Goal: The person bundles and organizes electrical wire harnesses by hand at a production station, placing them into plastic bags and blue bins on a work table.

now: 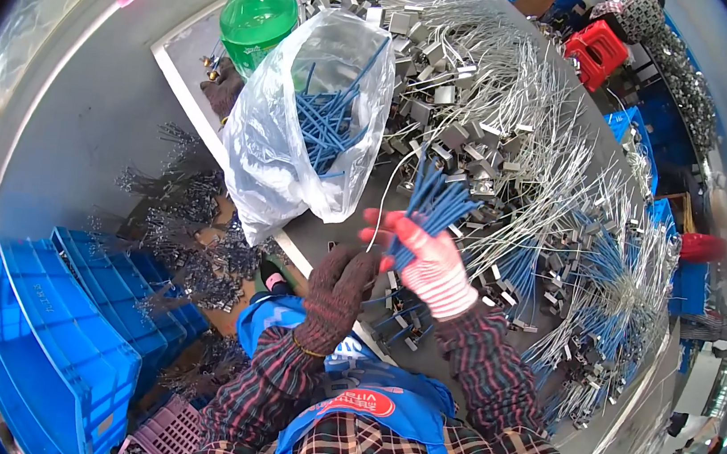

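Here's the right hand (437, 270) in its red-and-white striped glove, fingers clenched round a bundle of blue tubes (435, 204) above the surface (313, 237), the long axis slanting away from the body and a little rightward. Just left and nearer the body sits the left hand (336, 294), brown knitted glove, fingertips bunched at the lower end of a white wire (383, 195); whether they grip it, I cannot tell. Those tubes lie up and to the right of the left fingers, wire between! Lettering now: white on the blue apron's red oval (366, 401), dark marks on a blue crate (59, 300).
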